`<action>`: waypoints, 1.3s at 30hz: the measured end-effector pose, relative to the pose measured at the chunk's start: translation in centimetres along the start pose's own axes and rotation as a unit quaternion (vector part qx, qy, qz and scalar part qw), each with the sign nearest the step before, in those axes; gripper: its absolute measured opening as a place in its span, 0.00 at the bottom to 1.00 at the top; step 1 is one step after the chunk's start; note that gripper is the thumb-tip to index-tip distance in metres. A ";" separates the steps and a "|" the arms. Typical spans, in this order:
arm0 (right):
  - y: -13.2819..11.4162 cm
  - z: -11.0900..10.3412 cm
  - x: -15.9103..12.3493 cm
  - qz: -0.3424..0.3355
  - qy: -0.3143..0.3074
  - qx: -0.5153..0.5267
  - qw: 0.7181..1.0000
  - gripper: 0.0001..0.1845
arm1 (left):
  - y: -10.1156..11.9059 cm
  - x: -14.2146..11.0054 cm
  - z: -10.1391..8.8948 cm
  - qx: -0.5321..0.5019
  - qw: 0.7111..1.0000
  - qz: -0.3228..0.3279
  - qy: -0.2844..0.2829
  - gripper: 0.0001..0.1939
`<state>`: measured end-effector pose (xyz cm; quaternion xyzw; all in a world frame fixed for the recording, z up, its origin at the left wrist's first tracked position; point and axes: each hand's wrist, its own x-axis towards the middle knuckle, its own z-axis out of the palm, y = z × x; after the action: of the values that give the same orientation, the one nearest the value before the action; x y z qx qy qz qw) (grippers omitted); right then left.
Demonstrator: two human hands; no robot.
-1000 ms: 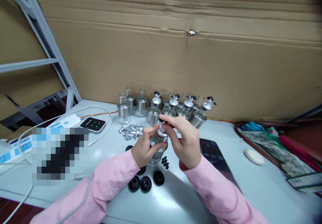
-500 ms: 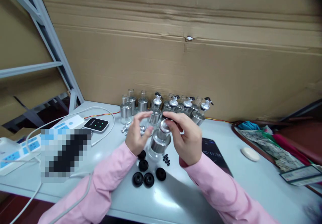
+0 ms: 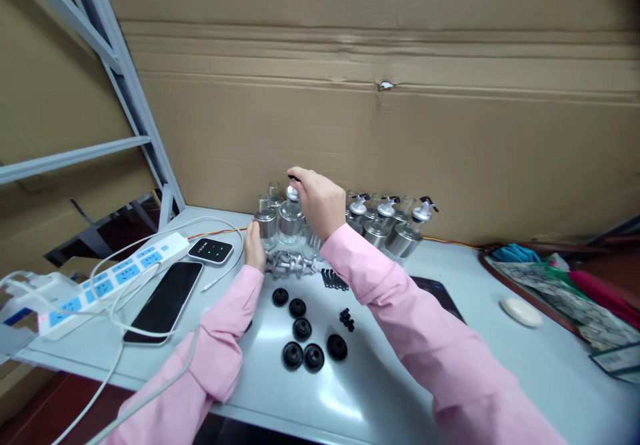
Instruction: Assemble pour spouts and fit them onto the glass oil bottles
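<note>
My right hand (image 3: 320, 202) is closed around the silver-and-black spout top of a clear glass bottle with a silver sleeve (image 3: 290, 224), which stands upright at the left end of the bottle group. My fingers and palm partly hide that top. Beside an uncapped bottle (image 3: 265, 226), my left hand (image 3: 255, 250) is held upright, its fingers stretched out; whether it touches the glass I cannot tell. Silver spout parts (image 3: 290, 263) lie in a heap in front of the bottles. Nearer to me are several round black caps (image 3: 302, 329), black levers (image 3: 334, 280) and tiny black pieces (image 3: 347, 320).
More bottles with silver spout tops (image 3: 385, 213) stand to the right along the cardboard wall (image 3: 280, 112). At left lie a power strip (image 3: 125, 274), a phone (image 3: 165, 302), a small white device (image 3: 211, 251) and loose cables. On the right are a dark phone (image 3: 439, 296) and a white oval object (image 3: 521, 312).
My right hand has carried the bottle from the front middle back and left, to the bottle group. My left hand has moved left, beside an uncapped bottle. The view has shifted slightly.
</note>
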<state>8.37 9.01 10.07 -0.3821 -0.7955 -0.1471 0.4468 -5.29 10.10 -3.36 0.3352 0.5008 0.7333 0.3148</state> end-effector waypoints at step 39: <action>-0.7 -5.2 -12.5 0.251 -0.344 0.212 0.880 0.07 | 6.0 -3.4 -1.5 0.146 0.922 0.301 -0.195 0.07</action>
<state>14.77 -0.43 2.72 -0.4918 -0.7886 0.2826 0.2372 -5.29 4.76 1.26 0.6485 0.4066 0.6325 0.1182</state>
